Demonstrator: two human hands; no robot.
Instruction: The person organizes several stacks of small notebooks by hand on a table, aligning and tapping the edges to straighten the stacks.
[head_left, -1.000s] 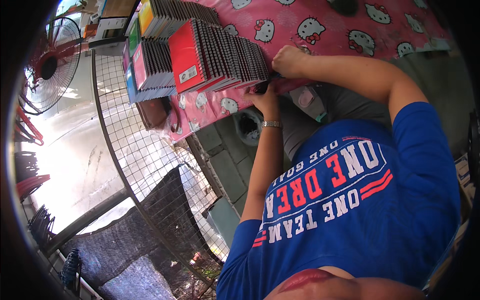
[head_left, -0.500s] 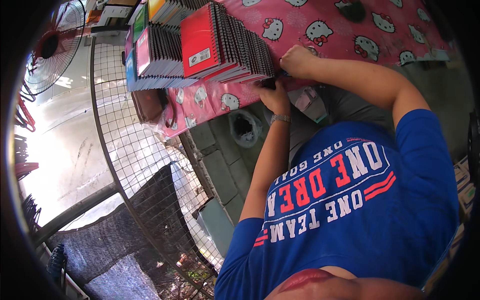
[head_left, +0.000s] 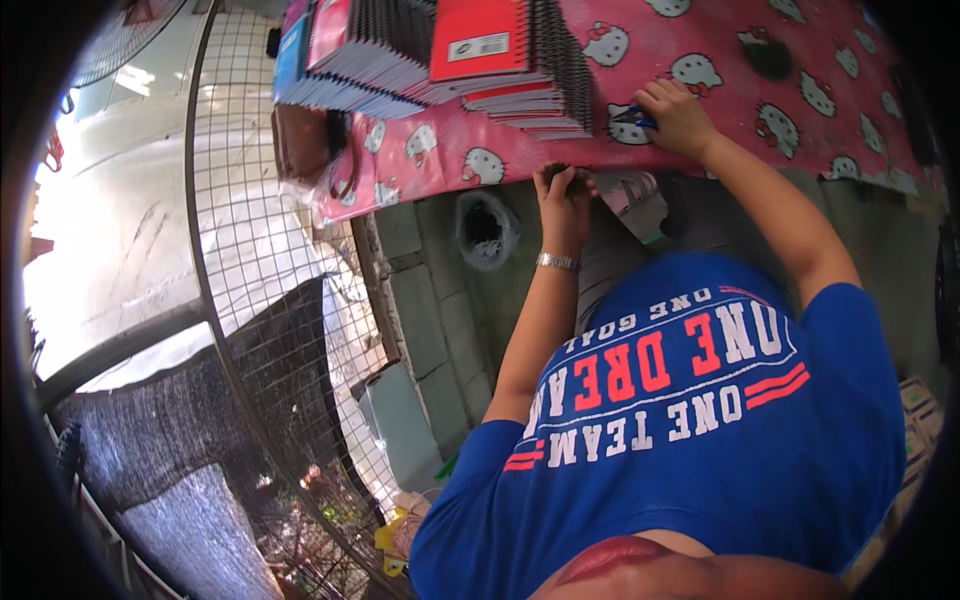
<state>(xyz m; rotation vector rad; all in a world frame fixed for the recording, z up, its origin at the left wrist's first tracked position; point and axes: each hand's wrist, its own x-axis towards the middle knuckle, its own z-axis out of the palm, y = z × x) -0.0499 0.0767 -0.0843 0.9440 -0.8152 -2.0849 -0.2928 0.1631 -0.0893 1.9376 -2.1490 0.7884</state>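
Observation:
My left hand (head_left: pixel 562 205) is at the front edge of the table, below the stack of red notebooks. Its fingers curl round a small dark object (head_left: pixel 556 172) whose kind I cannot make out. Over the tablecloth, right of the stack, my right hand (head_left: pixel 682 122) is closed on a slim blue object (head_left: pixel 645 118), mostly hidden by the fingers. Closest to both hands stand the spiral notebooks with red covers (head_left: pixel 480 45), piled with their black wire spines toward the right.
Pink and blue spiral notebooks (head_left: pixel 350 60) stand further left on the pink patterned tablecloth (head_left: pixel 440 165). A brown bag (head_left: pixel 305 150) sits at the table's left corner. Below hangs a clear plastic bag (head_left: pixel 487 232). Wire mesh (head_left: pixel 240 170) rises on the left.
Both hands have drawn away from the spines of the red notebooks. My right hand moved right over the tablecloth; the left came back to the table edge. The view has shifted.

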